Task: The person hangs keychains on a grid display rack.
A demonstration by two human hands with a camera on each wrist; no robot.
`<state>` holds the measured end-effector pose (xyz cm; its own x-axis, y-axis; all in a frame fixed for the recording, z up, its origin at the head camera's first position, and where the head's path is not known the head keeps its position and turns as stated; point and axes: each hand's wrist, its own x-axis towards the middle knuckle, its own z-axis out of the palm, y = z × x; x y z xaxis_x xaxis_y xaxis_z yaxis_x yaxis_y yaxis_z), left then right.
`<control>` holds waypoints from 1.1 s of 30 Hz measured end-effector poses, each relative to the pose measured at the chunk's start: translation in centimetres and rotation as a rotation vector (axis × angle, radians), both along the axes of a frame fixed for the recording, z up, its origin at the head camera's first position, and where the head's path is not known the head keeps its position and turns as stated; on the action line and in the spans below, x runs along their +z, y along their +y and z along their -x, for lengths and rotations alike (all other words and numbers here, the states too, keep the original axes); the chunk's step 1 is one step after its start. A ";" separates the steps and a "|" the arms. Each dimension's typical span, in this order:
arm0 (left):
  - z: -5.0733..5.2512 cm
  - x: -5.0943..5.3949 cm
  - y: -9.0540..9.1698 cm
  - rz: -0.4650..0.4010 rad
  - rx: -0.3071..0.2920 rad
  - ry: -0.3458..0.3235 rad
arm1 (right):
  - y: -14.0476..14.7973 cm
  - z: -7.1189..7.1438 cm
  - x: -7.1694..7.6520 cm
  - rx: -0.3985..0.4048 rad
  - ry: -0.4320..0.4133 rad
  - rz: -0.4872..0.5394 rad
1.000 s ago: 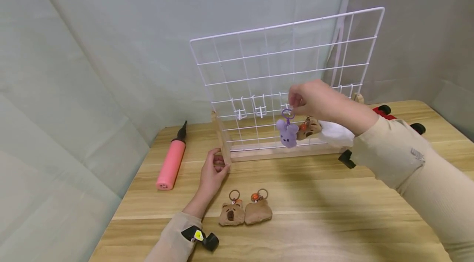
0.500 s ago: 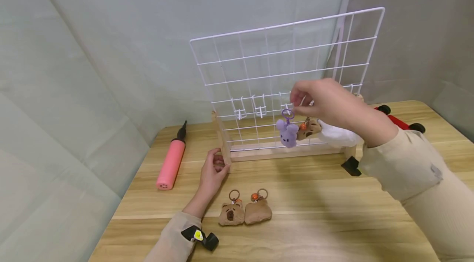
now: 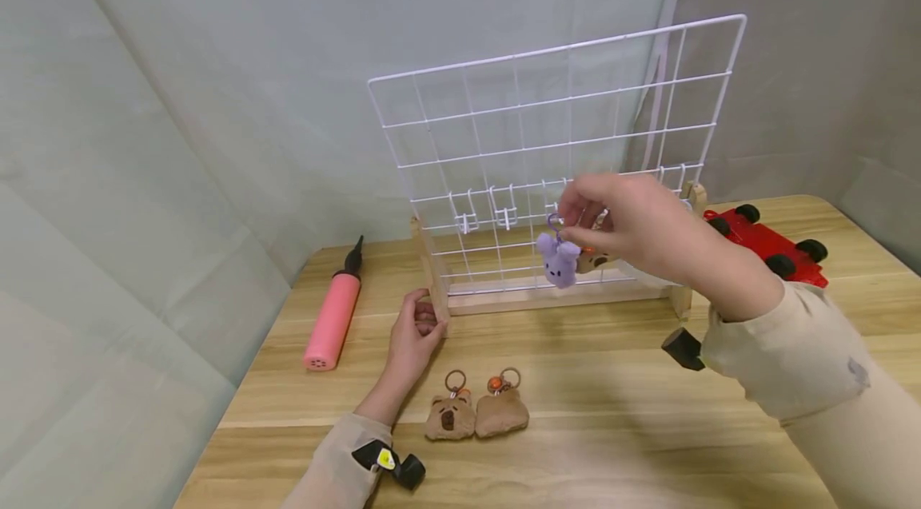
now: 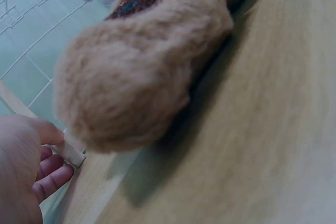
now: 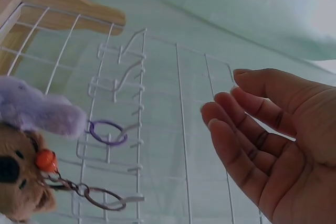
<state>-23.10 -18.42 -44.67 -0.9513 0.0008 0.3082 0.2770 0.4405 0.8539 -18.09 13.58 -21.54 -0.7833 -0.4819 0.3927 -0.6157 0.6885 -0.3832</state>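
A purple plush keychain [image 3: 558, 261] hangs by its purple ring [image 5: 107, 132] from a hook on the white wire grid [image 3: 518, 149]. My right hand [image 3: 626, 213] is beside that ring in the head view; in the right wrist view the hand [image 5: 268, 140] has loosely bent fingers, holds nothing and is apart from the ring. Behind the purple one hangs a brown bear keychain [image 5: 18, 171], partly hidden by my hand in the head view. My left hand [image 3: 415, 333] grips the wooden foot [image 4: 71, 150] of the stand between thumb and fingers.
Two brown plush keychains [image 3: 451, 415] lie on the table by my left forearm. A pink hand pump [image 3: 334, 317] is at the left, a red toy car [image 3: 766, 241] at the right. Several white hooks [image 3: 506, 213] line the grid. Something white is partly hidden behind my right hand.
My right hand first drew slightly right, then lowered beside the purple ring. More of the red toy car shows now. My left hand and the table keychains have kept their places.
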 end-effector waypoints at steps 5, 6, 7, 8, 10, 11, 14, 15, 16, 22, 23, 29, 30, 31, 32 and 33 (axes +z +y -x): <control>-0.1 0.0 0.0 0.002 0.003 -0.001 | -0.5 -0.4 -1.2 0.062 0.053 0.036; -0.1 0.0 0.0 0.002 0.003 0.000 | -0.6 -0.5 -1.5 0.078 0.068 0.043; -0.1 0.0 0.0 0.003 0.002 0.003 | -0.7 -0.6 -1.8 0.094 0.077 0.053; -0.1 0.0 0.0 0.003 0.001 0.005 | -0.8 -0.7 -2.1 0.107 0.082 0.063; -0.1 0.0 0.0 0.000 -0.003 0.013 | -0.9 -0.9 -2.7 0.133 0.084 0.087; -0.1 0.0 0.0 0.000 -0.006 0.018 | -0.9 -1.0 -3.0 0.145 0.082 0.102; -0.1 0.0 0.1 -0.008 -0.010 0.023 | -1.2 -1.2 -4.1 0.159 0.061 0.131; -0.1 0.0 0.1 -0.006 -0.010 0.027 | -1.3 -1.2 -4.4 0.161 0.052 0.136; -0.1 0.0 0.1 -0.005 -0.009 0.028 | -1.4 -1.3 -4.7 0.162 0.042 0.140; -0.1 0.0 0.1 -0.004 -0.006 0.033 | -1.9 -1.3 -6.6 0.191 -0.026 0.169; -0.1 0.0 0.1 -0.006 -0.007 0.036 | -2.0 -1.3 -6.9 0.195 -0.029 0.168; 0.1 -0.3 -0.1 -0.009 -0.011 0.052 | -2.7 -0.9 -9.0 0.230 -0.142 0.163; 0.2 -0.4 -0.1 -0.009 -0.013 0.055 | -2.9 -0.8 -9.4 0.236 -0.167 0.164; 0.2 -0.4 -0.1 -0.009 -0.012 0.054 | -3.0 -0.7 -9.8 0.239 -0.189 0.163; 0.1 -0.4 -0.1 -0.009 -0.012 0.054 | -3.1 -0.5 -10.2 0.242 -0.207 0.159; 0.1 -0.3 -0.1 -0.007 -0.011 0.053 | -3.2 -0.4 -10.6 0.246 -0.218 0.157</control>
<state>-23.21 -18.49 -45.01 -0.9338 0.0089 0.3578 0.3264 0.4311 0.8412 -17.68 10.33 -32.15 -0.7251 -0.6132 0.3134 -0.6477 0.4525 -0.6130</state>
